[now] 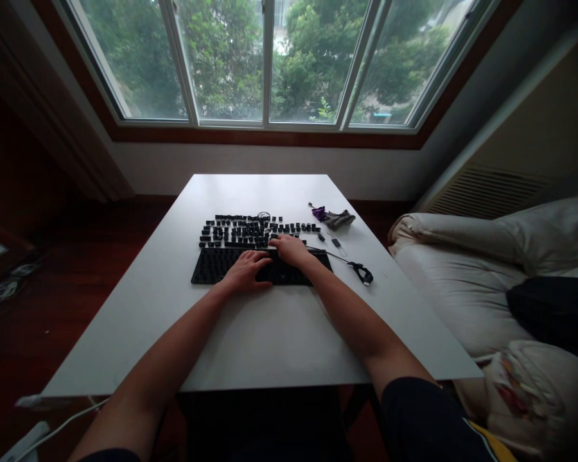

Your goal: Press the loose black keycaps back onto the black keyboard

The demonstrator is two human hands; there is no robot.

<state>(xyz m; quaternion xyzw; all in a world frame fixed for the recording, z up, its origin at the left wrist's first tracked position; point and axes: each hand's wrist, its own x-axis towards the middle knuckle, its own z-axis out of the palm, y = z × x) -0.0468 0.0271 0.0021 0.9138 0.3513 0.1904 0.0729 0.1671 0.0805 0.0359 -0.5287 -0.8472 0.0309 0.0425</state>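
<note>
A black keyboard (207, 266) lies flat near the middle of the white table, with many of its keys off. My left hand (247, 269) rests on it, fingers spread and thumb out along the front edge, holding nothing. Over the keyboard's back edge reaches my right hand (291, 250). Its fingers are closed at a small dark keycap (273, 236) among the loose ones; the exact grip is partly hidden. Loose black keycaps (216, 232) stand in rows behind the keyboard.
A coiled black cable (363, 274) lies right of the keyboard. Behind it are a grey cloth (340, 219), a purple item (318, 213) and a small dark tool (336, 242). A sofa (453, 276) flanks the white table (250, 340); a window is beyond.
</note>
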